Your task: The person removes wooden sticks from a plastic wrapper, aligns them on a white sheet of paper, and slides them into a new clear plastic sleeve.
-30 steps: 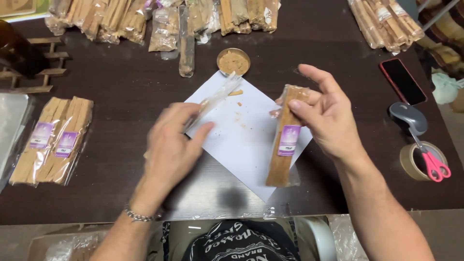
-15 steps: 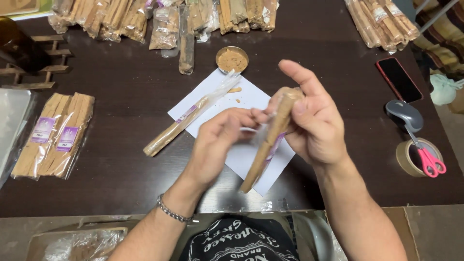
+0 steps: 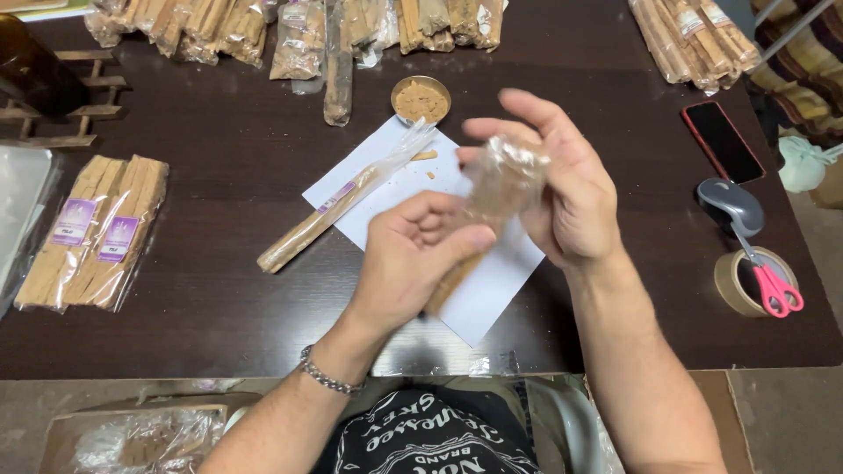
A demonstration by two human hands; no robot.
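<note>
— While both hands meet over the white sheet (image 3: 492, 290), what are they holding?

— One bagged stick (image 3: 492, 206) in clear wrap, lifted above the sheet. The left hand (image 3: 413, 254) is curled around its lower part, thumb pressed on it. The right hand (image 3: 562, 189) pinches the crinkled top of the wrap, its other fingers spread.

— And around the sheet?

— A second bagged stick (image 3: 338, 206) lies across its upper left corner. A small round tin (image 3: 421, 98) of tan powder sits just beyond it. Two labelled packs (image 3: 92, 233) lie well to its left; scissors (image 3: 768, 276) on a tape roll (image 3: 738, 281) well to its right.
</note>
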